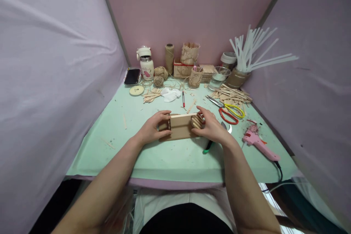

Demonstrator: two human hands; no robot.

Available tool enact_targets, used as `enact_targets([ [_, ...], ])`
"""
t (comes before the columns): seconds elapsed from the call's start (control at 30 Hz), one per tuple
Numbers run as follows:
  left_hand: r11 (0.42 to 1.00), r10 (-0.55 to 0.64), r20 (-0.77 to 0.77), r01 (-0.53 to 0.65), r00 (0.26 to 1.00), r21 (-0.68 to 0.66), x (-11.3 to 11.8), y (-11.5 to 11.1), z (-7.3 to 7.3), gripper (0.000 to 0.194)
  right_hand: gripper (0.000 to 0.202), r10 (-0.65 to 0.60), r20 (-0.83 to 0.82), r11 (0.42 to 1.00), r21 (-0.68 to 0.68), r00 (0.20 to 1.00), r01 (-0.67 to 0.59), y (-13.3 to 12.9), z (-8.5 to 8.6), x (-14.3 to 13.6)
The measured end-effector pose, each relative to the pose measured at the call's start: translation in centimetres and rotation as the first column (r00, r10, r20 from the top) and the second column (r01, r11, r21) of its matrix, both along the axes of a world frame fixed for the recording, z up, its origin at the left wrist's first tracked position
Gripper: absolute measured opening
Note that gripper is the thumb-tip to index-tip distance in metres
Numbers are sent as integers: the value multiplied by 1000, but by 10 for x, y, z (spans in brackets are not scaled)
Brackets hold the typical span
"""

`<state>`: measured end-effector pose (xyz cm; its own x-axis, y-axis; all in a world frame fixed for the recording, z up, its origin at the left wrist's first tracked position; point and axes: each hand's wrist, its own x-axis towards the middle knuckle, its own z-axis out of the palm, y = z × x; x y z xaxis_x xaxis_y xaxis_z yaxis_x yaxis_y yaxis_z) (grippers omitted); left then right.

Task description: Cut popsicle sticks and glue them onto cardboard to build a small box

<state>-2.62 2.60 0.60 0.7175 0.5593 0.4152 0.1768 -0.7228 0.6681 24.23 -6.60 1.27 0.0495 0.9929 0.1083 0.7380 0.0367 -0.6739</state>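
Note:
A small box-like craft piece [181,121] of pale wood and craft sticks is between my two hands, over a brown cardboard piece [177,136] on the table. My left hand [150,128] grips its left end, thumb in front and fingers behind. On the right end, faced with slanted craft sticks, my right hand [212,127] is closed in the same way. A knife-like tool with a green-and-black handle [207,148] lies partly hidden under my right wrist. Behind the piece is a red-and-dark pen [183,99].
Scissors [226,109] and a pink glue gun [260,144] lie on the right, with a craft stick pile [233,95] behind. Along the back stand a white bottle [147,67], twine balls [161,74], a water bowl [218,79] and a jar of white glue sticks [239,77]. A phone [132,76] lies back left.

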Motion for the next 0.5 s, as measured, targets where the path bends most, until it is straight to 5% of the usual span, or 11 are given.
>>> enact_targets([
  [0.17,1000,7,8,-7,1000,-23,-1,0,-2,43,71,59,-291,998,-9,955,-65,-4,-4,5],
  [0.5,1000,2,12,-2,1000,-22,-1,1,-4,43,69,155,-397,987,23,905,-159,-1,-8,9],
])
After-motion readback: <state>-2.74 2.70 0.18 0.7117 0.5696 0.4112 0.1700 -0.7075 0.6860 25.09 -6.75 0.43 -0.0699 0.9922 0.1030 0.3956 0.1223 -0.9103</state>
